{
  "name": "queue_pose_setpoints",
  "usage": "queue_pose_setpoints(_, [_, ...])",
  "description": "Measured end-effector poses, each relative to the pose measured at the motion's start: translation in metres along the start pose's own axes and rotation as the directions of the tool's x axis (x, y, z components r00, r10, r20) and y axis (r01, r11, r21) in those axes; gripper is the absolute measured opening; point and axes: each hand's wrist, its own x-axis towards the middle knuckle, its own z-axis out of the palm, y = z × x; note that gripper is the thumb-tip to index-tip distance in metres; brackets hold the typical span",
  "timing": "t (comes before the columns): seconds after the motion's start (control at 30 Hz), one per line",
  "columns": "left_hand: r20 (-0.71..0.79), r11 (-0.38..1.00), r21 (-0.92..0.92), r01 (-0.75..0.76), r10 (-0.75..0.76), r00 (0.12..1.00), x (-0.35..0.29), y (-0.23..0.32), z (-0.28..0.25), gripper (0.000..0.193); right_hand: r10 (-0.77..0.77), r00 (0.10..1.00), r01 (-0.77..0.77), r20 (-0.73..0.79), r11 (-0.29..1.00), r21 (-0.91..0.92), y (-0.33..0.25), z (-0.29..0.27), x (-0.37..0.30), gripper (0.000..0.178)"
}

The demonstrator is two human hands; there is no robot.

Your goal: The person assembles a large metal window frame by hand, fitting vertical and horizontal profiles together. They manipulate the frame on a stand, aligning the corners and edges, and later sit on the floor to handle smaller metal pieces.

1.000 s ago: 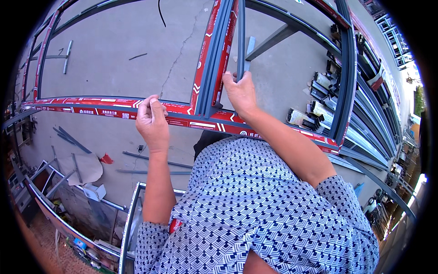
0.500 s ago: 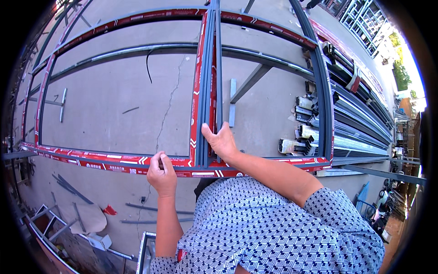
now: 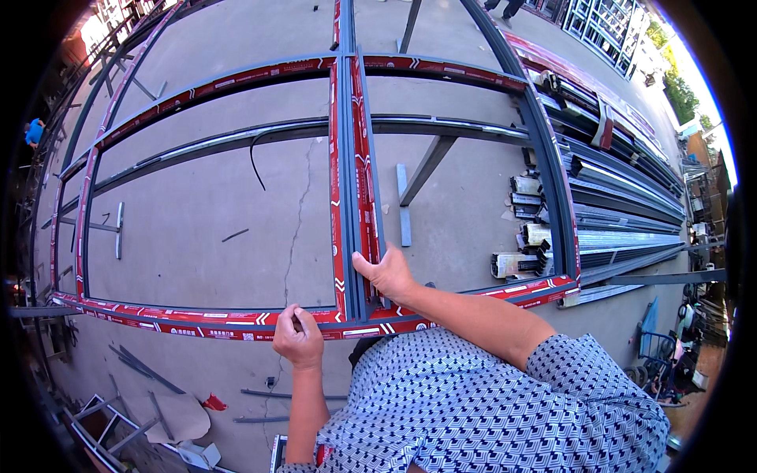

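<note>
A large grey metal frame [image 3: 236, 322] with red patterned protective film lies flat in front of me. Its near rail runs left to right, and a central upright bar [image 3: 351, 181] runs away from me. My left hand [image 3: 298, 339] is closed around the near rail, just left of the joint with the upright. My right hand [image 3: 388, 274] rests on the upright bar just above that joint, thumb out to the left and fingers curled over the bar's right edge. Both forearms come up from my blue-and-white patterned shirt [image 3: 489, 410].
Stacked grey metal profiles [image 3: 623, 213] lie to the right of the frame, cut ends facing it. Loose bars [image 3: 404, 205] and a black cord [image 3: 256, 158] lie on the cracked concrete inside the frame. Scrap pieces and cardboard [image 3: 181, 414] lie at lower left. A person in blue [image 3: 33, 132] stands far left.
My view has tilted up, so more of the frame shows. Both hands sit lower in the picture and remain on the near rail and the central bar.
</note>
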Motion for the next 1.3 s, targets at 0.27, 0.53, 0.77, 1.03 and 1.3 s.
queue_pose_setpoints(0.27, [-0.011, 0.999, 0.009, -0.036, 0.036, 0.999, -0.001, 0.003, 0.003, 0.013, -0.039, 0.999, 0.04, -0.025, 0.998, 0.038, 0.003, -0.007, 0.002, 0.06])
queue_pose_setpoints(0.53, [0.013, 0.999, 0.033, -0.032, 0.032, 0.999, -0.003, 0.003, 0.001, 0.013, -0.044, 0.999, 0.044, 0.025, 0.999, 0.0, -0.009, -0.012, -0.003, 0.061])
queue_pose_setpoints(0.77, [0.027, 1.0, 0.01, 0.013, -0.014, 1.0, 0.0, 0.005, 0.003, 0.014, -0.084, 0.996, 0.084, 0.001, 0.996, 0.039, 0.003, -0.012, 0.002, 0.062])
queue_pose_setpoints(1.03, [0.052, 0.999, 0.018, 0.052, -0.053, 0.997, 0.002, 0.008, 0.001, 0.013, 0.003, 0.989, -0.026, -0.148, 0.989, -0.148, 0.016, -0.018, 0.013, 0.071])
queue_pose_setpoints(1.3, [0.044, 0.996, 0.032, 0.087, -0.089, 0.995, 0.003, 0.013, 0.0, 0.014, 0.106, 0.921, -0.233, -0.375, 0.921, -0.313, 0.009, -0.052, -0.008, 0.067])
